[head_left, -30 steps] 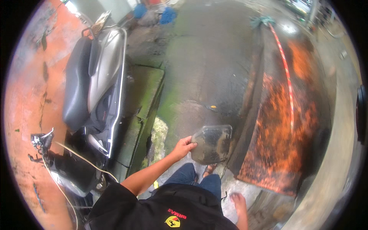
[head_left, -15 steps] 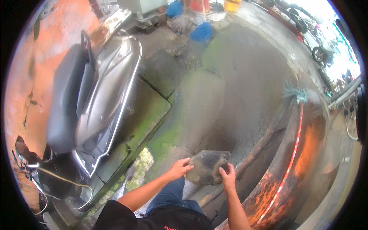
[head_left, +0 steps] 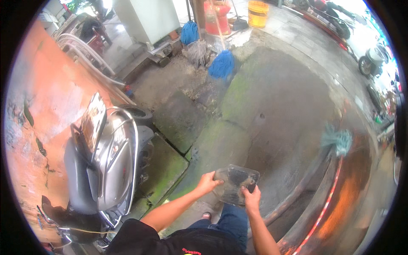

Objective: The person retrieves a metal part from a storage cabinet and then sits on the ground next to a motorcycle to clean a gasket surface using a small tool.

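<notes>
Plastic tray (head_left: 228, 190), shallow, see-through and stained with brown-grey grime. Head view: tray is held up in front of the body, above the wet, dark concrete ground (head_left: 289, 106), near the lower middle of the view.

Left hand (head_left: 208, 183) pinches the tray's left edge, thumb on the upper face; fingers mostly hidden beneath. Right hand (head_left: 251, 197) grips the right side near the lower corner, thumb on the upper face by a dark patch; cannot tell how its fingers sit underneath.

Below: blue jeans (head_left: 231, 221) and a black shirt (head_left: 187, 242). To the left, a grey scooter (head_left: 115, 163) with a dark seat, parked beside an orange wall (head_left: 55, 76). To the right, a rusty curved surface (head_left: 338, 208), a red-and-white striped length (head_left: 325, 202) across it, teal bundle (head_left: 340, 142) at its upper end. Far side: blue mop head (head_left: 221, 64), red bucket (head_left: 217, 18), yellow bucket (head_left: 258, 15).
</notes>
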### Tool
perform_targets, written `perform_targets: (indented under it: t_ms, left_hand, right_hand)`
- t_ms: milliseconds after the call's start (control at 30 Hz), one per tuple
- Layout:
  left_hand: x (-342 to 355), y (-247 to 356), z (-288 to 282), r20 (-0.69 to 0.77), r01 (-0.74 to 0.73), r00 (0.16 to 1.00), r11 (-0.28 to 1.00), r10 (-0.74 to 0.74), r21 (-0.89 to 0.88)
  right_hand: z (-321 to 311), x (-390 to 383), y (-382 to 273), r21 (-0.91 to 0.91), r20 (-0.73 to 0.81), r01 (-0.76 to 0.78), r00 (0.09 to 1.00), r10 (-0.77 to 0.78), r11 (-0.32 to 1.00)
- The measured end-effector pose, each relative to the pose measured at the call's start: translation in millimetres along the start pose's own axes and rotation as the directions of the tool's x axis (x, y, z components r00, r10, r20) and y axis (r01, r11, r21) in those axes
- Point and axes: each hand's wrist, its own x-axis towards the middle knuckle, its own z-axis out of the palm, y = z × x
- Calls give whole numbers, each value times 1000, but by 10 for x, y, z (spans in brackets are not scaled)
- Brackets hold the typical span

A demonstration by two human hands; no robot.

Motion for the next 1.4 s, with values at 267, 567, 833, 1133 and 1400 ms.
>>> perform_targets:
  t_ms: [267, 567, 833, 1133, 1400]
  left_hand:
    - [1276, 1816, -935, 134, -77, 983, 947, 124, -311]
    - [2696, 2512, -1103, -44, 32, 998, 986, -40, -166]
    - [4108, 4272, -1188, 190, 21, 980, 910, 65, -415]
    - [5441, 5996, -832, 550, -2, 824, 972, 135, -235]
    - [6117, 7131, -472, 258, -466, 857, 885, 447, 15]
  right_hand:
    - [-126, 1460, -2061, 304, 181, -17, 983, -40, 953]
    - [-71, 3073, -3083, 43, 208, -34, 978, 24, 998]
    - [-821, 4200, -4294, -74, 12, -130, 991, 131, 989]
    - [-1573, 4969, -4740, 175, -334, 39, 942, 22, 984]
    - [-2325, 5810, -5582, 708, -208, -56, 936, 283, 704]
